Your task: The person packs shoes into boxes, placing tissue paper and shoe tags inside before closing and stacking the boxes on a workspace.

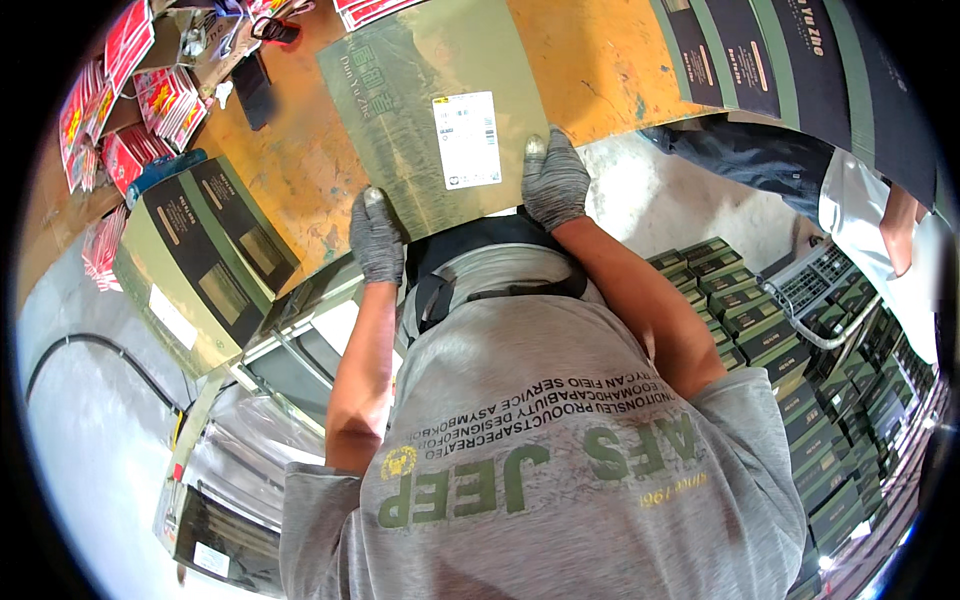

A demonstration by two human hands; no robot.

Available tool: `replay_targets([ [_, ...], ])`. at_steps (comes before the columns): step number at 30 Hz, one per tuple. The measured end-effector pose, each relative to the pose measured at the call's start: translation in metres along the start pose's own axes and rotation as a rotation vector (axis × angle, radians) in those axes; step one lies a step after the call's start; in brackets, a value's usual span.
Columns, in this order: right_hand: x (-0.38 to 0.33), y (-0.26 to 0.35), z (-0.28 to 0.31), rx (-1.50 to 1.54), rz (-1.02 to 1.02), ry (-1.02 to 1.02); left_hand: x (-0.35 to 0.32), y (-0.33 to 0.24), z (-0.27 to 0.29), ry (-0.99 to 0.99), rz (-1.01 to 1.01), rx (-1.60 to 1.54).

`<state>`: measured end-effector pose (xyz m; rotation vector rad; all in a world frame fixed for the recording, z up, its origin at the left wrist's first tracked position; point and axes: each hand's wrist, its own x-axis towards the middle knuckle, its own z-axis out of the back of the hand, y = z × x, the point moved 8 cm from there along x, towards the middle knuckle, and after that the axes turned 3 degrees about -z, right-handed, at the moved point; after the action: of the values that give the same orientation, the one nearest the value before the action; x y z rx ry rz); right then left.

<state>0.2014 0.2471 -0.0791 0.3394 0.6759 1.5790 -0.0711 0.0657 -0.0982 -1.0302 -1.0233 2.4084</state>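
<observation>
A flat-faced olive-green cardboard box (385, 140) with a white label (467, 140) is held between my two hands over the orange worktable (590, 75). My left hand (377, 236), in a grey knit glove, grips its near left corner with the thumb on the upper face. At the near right corner my right hand (556, 184), gloved alike, holds the side, thumb also on top. The fingers beneath the box are hidden.
Green and black boxes (215, 255) stand at the table's left edge, others (735, 50) at the far right. Red printed packets (170, 100) and a dark phone (252, 90) lie far left. Many boxes (740, 300) are stacked right, near another person's arm (898, 225).
</observation>
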Motion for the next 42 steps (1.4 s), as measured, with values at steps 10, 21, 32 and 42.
replay_targets([
  [10, 0.01, -0.007, 0.001, 0.216, 0.061, 0.221, 0.008, -0.011, -0.026, -0.115, -0.027, 0.457],
  [21, 0.042, -0.029, -0.023, 0.722, 0.023, 0.683, 0.006, -0.015, -0.025, -0.164, -0.003, 0.492],
  [32, 0.034, 0.002, -0.028, 0.84, -0.082, 0.853, 0.015, -0.015, -0.03, -0.108, -0.482, 0.843],
  [42, -0.007, 0.12, -0.007, 1.089, -0.153, 1.125, -0.047, 0.096, 0.075, -0.45, 0.064, -1.136],
])
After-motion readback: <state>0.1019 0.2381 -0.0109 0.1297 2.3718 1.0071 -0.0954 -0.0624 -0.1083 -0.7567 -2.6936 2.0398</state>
